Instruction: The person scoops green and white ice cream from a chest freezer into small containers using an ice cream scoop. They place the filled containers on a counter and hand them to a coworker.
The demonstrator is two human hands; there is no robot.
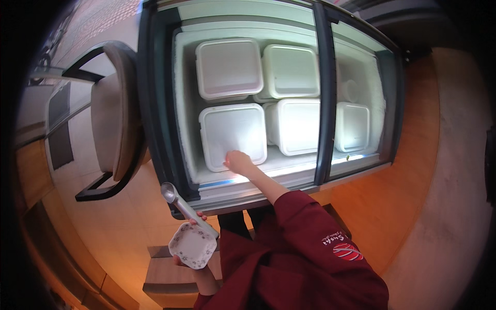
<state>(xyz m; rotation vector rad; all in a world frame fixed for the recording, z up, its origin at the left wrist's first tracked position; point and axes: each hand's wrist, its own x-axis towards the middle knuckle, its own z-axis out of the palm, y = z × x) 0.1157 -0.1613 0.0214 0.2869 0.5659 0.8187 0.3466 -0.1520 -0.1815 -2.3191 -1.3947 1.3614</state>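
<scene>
My left hand (198,217) holds a small white square dish (192,245) with a flower pattern round its rim. The same hand grips a metal ice cream scoop (186,207), its bowl end pointing away from me. Inside a lit chest freezer (240,207), my right hand (239,162) reaches to the front part of the pale lid (232,130) on the near left tub. Its fingers are curled down against or just over the lid; whether they grip it cannot be seen. All the lid's visible edges look seated on the tub.
More lidded tubs stand behind (229,68) and to the right (298,126). A dark crossbar (324,93) spans the freezer, with a smaller tub (352,126) beyond it. Frost coats the inner walls. A chair (112,112) with black armrests stands close on the left.
</scene>
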